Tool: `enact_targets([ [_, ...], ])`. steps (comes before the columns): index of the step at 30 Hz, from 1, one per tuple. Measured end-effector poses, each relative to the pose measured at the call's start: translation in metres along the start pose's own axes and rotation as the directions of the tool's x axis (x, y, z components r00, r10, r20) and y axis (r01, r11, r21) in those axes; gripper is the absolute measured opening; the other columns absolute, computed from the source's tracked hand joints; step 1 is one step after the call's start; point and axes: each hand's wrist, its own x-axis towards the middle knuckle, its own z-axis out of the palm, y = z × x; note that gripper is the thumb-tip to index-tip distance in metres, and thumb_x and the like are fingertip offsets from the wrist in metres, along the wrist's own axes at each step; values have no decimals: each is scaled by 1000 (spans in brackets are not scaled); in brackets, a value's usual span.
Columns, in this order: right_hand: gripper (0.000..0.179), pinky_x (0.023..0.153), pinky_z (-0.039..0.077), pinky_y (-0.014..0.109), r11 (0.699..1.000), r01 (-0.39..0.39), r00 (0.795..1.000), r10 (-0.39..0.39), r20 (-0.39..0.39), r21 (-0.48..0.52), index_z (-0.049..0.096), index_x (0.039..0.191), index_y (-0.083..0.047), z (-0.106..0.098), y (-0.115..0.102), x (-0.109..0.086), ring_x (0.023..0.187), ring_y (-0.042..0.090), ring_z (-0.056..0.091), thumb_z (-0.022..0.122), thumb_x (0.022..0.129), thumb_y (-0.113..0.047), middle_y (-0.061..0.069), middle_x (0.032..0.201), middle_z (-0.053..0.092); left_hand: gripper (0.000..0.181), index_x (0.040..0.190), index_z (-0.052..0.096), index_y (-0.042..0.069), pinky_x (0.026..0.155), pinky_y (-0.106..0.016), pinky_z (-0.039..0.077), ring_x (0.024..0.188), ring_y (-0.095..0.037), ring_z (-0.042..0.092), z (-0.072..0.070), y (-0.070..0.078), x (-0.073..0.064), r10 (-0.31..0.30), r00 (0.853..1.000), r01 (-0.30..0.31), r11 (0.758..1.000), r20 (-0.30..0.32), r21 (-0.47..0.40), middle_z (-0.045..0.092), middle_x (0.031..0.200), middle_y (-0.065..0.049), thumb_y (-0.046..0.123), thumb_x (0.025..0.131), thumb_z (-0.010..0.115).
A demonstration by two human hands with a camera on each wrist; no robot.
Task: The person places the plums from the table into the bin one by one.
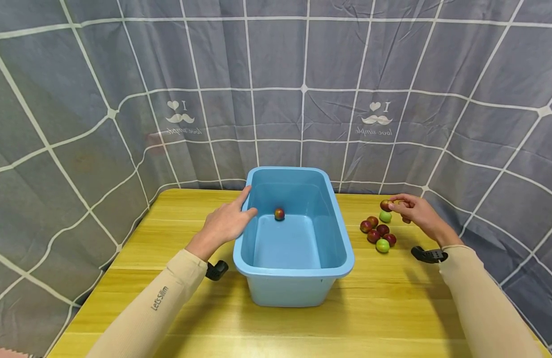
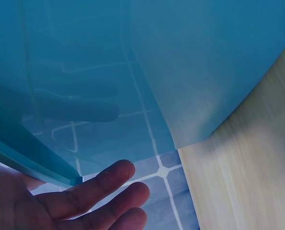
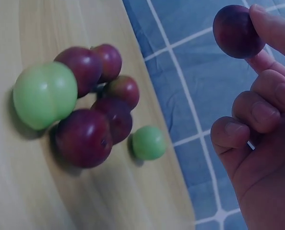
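In the head view a light blue plastic tub (image 1: 293, 272) stands upright, with one reddish plum (image 1: 279, 214) lying inside. My left hand (image 1: 226, 222) rests on the tub's left rim, its thumb reaching over the edge. Relaxed, fairly straight fingers (image 2: 101, 189) hang outside the wall in the left wrist view. On the right, my right hand (image 1: 414, 213) pinches a dark red plum (image 3: 238, 31) between thumb and fingertip, its other fingers curled. Below it lie several red plums (image 3: 84, 138) in a cluster, with a green plum (image 3: 45, 96) against them and another green plum (image 3: 148, 143) slightly apart.
All of this stands on a yellow wooden table (image 1: 182, 298). A grey curtain with white grid lines (image 1: 276, 114) hangs behind and along both sides of the table. Black straps are on both wrists.
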Motion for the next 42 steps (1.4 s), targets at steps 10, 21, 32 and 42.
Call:
enact_targets([
  [10, 41, 61, 43, 29, 999, 23, 999, -22, 23, -25, 58, 128, -2, 0, -30, 8, 62, 26, 46, 60, 102, -33, 4, 73, 48, 74, 163, 7, 36, 56, -38, 43, 74, -26, 61, 0, 1, 1, -3, 1000, 3, 1000, 3, 8, 65, 93, -9, 54, 98, 38],
  [21, 34, 58, 41, 29, 989, 117, 993, -114, 41, -89, 63, 123, -5, 1, -64, 13, 60, 21, 45, 63, 100, -30, 1, 70, 43, 74, 163, 8, 36, 57, -38, 44, 82, -27, 63, 0, 2, 1, -4, 1000, 4, 1000, -1, 11, 66, 123, -13, 54, 98, 38],
  [32, 33, 59, 40, 30, 972, 180, 982, -170, 77, -148, 64, 122, -7, 6, -88, 20, 59, 18, 43, 63, 100, -31, 3, 70, 44, 74, 163, 7, 35, 55, -38, 43, 70, -25, 60, 0, 2, -1, -18, 1000, 18, 1000, 9, 1, 66, 102, -11, 54, 98, 38],
  [42, 25, 62, 35, 30, 947, 233, 971, -212, 114, -224, 66, 117, -7, 14, -113, 27, 58, 15, 37, 67, 98, -22, 4, 69, 42, 74, 163, 8, 36, 56, -38, 43, 74, -26, 61, 1, 1, -1, -17, 1000, 17, 1000, 6, 0, 66, 118, -13, 54, 98, 39],
])
